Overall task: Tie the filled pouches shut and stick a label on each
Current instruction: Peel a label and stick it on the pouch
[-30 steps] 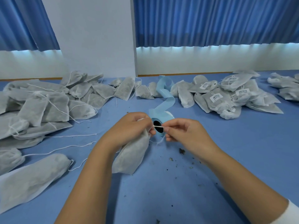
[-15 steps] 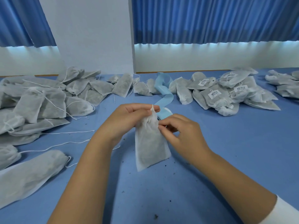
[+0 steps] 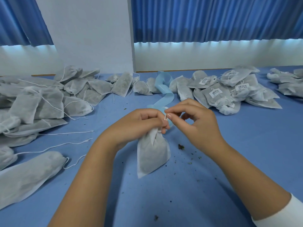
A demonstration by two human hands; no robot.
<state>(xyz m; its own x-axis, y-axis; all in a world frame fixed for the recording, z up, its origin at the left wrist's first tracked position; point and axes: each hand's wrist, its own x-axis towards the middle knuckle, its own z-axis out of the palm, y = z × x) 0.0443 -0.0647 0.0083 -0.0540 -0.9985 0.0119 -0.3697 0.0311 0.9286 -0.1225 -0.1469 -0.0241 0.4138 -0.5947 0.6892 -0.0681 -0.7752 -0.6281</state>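
I see the left hand (image 3: pixel 144 123) curled round the gathered neck of a grey-white non-woven filled pouch (image 3: pixel 152 154). The pouch hangs below the fist, with its bottom corner down on the blue counter (image 3: pixel 246 153). The right hand (image 3: pixel 196 123) is just beside the left, thumb and forefinger pinching the thin white drawstring (image 3: pixel 166 117) right at the left knuckles. A small loop of string shows between the two hands. I can't tell if a knot is formed.

Just behind the hands a pale blue strip of label backing (image 3: pixel 164 94) curls away toward the wall. Far left of the left hand there's a heap of unlabelled grey pouches (image 3: pixel 41 102) with loose strings trailing. One long grey pouch (image 3: pixel 29 174) lies near the left forearm. Beyond the right hand is a pile of grey pouches with white barcode labels (image 3: pixel 216 94). Dark herb crumbs (image 3: pixel 181 146) are scattered on the counter under the right wrist. There's a white sleeve cuff (image 3: pixel 291 212) on the right arm.
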